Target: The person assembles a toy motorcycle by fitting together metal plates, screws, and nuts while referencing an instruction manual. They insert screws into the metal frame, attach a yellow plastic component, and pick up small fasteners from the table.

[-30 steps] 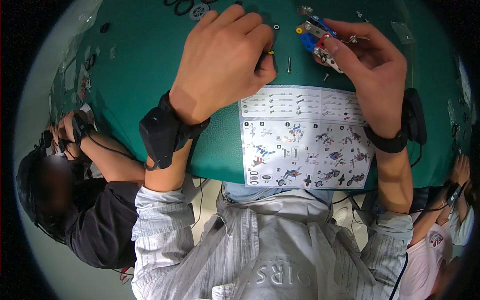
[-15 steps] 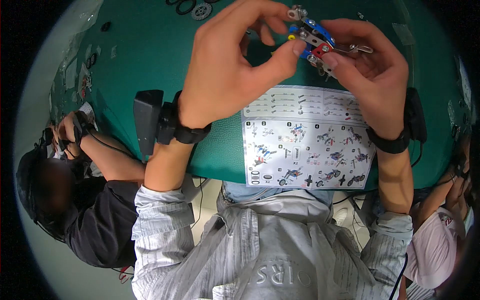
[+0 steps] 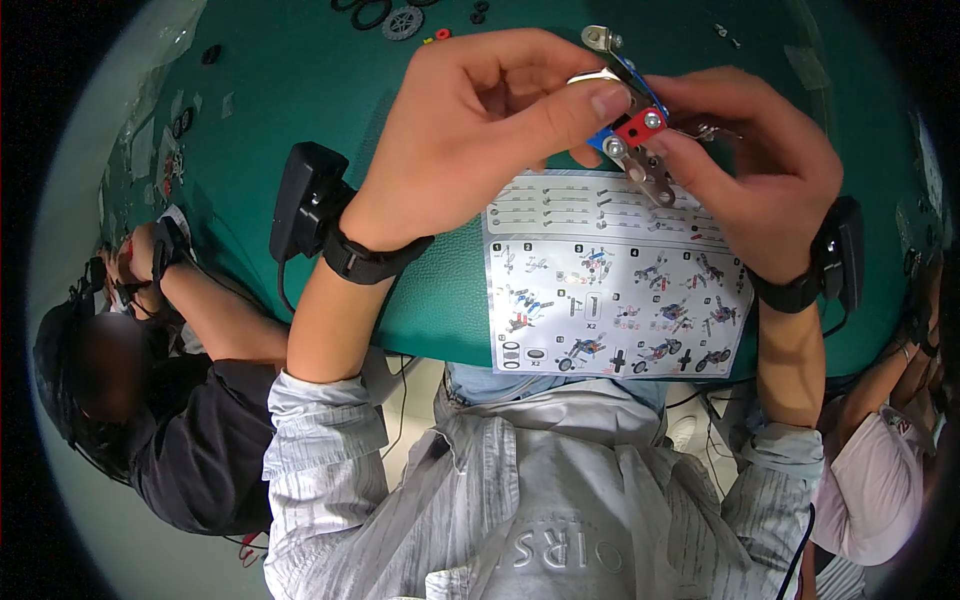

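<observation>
Above the table I hold a small metal construction model (image 3: 640,127) between both hands. It is built of silver perforated strips, blue pieces and a red plate joined by bolts, with one silver bracket sticking up at the far end. My left hand (image 3: 480,135) pinches its left side, the thumb lying along the top. From the right, my right hand (image 3: 765,165) grips the other side between thumb and fingers; a thin silver part shows beside those fingers. My fingers hide parts of the model. Just below it lies a printed instruction sheet (image 3: 620,255) with assembly pictures.
On the green table (image 3: 260,130) a grey wheel rim (image 3: 403,23) and black tyres (image 3: 371,14) lie at the far edge. Small red and yellow pieces (image 3: 443,34) are near them. Loose screws (image 3: 728,36) lie far right. A person in black (image 3: 205,440) sits left, another in pink (image 3: 870,490) right.
The model has been turned and lowered slightly, so its silver strips now point down toward the sheet. My left thumb has moved further over its top. Both hands keep hold.
</observation>
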Demonstrator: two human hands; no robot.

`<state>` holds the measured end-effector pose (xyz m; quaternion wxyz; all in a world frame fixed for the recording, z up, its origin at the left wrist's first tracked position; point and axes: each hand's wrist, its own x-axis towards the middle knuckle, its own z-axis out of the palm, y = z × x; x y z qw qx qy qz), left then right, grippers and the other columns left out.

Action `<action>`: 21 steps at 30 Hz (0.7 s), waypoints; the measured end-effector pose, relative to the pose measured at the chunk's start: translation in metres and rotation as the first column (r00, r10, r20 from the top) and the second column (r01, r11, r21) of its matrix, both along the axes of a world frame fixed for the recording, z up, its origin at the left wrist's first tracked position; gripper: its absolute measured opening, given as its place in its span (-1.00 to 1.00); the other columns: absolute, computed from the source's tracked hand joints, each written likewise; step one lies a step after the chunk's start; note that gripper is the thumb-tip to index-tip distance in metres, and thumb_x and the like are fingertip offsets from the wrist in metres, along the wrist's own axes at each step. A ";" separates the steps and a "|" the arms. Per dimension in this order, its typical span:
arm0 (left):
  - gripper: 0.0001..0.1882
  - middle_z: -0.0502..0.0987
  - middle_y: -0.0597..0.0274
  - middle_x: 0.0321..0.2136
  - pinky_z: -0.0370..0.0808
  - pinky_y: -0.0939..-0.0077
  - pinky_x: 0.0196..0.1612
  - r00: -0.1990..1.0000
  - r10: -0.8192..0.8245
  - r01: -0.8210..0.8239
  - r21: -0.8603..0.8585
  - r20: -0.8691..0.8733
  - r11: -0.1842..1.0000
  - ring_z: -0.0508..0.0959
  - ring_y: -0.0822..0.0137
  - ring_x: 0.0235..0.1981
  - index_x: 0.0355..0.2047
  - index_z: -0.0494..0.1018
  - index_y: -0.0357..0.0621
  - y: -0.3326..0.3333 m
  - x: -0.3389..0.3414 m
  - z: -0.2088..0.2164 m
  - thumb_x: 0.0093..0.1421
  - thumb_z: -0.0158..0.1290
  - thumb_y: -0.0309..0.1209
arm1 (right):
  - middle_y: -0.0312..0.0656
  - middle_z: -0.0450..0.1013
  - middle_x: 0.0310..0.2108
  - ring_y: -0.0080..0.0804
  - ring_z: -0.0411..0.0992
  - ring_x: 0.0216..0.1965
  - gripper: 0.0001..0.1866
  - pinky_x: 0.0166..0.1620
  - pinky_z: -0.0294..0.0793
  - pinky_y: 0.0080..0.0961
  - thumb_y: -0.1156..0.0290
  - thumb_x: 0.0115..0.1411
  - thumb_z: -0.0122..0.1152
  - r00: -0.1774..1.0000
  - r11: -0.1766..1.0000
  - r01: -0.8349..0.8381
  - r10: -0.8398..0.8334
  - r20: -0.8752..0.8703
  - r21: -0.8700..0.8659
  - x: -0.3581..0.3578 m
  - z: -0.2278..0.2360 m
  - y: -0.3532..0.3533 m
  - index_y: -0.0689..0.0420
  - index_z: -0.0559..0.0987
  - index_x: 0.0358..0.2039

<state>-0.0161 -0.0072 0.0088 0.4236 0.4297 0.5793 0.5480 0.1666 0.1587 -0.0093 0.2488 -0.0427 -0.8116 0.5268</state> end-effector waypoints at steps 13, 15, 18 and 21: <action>-0.71 0.65 0.20 -0.31 0.51 0.58 -0.41 1.000 -0.020 0.021 -0.039 0.002 0.999 0.54 0.51 -0.45 -0.04 0.57 -0.34 0.000 -0.001 0.000 0.37 0.18 -0.35 | 0.10 0.64 -0.25 -0.17 0.65 -0.26 -0.64 -0.22 0.63 -0.47 0.79 -0.08 0.44 0.987 0.868 0.077 0.004 -0.161 0.490 -0.007 0.021 -0.004 0.36 0.66 -0.19; -0.71 0.65 0.21 -0.31 0.53 0.59 -0.40 1.000 -0.013 0.013 -0.015 0.003 1.000 0.55 0.52 -0.45 -0.03 0.57 -0.33 0.000 -0.001 -0.001 0.36 0.19 -0.37 | 0.09 0.63 -0.25 -0.17 0.65 -0.27 -0.63 -0.23 0.63 -0.47 0.79 -0.08 0.44 0.989 0.865 0.062 0.014 -0.148 0.497 -0.006 0.024 -0.003 0.36 0.66 -0.19; -0.71 0.65 0.21 -0.30 0.53 0.59 -0.40 0.999 -0.023 0.023 -0.016 0.026 1.000 0.57 0.51 -0.43 0.00 0.56 -0.31 -0.002 0.000 0.001 0.35 0.21 -0.40 | 0.07 0.63 -0.24 -0.19 0.64 -0.27 -0.61 -0.25 0.63 -0.48 0.79 -0.08 0.45 0.989 0.869 0.031 0.043 -0.139 0.494 -0.005 0.023 -0.002 0.35 0.66 -0.17; -0.70 0.65 0.21 -0.29 0.54 0.59 -0.41 0.999 -0.020 0.021 -0.014 0.038 1.000 0.57 0.50 -0.42 0.02 0.55 -0.30 -0.003 0.000 0.001 0.34 0.22 -0.42 | 0.05 0.63 -0.23 -0.20 0.63 -0.28 -0.58 -0.25 0.62 -0.48 0.79 -0.07 0.45 0.988 0.873 0.027 0.050 -0.144 0.487 -0.004 0.020 -0.003 0.33 0.65 -0.13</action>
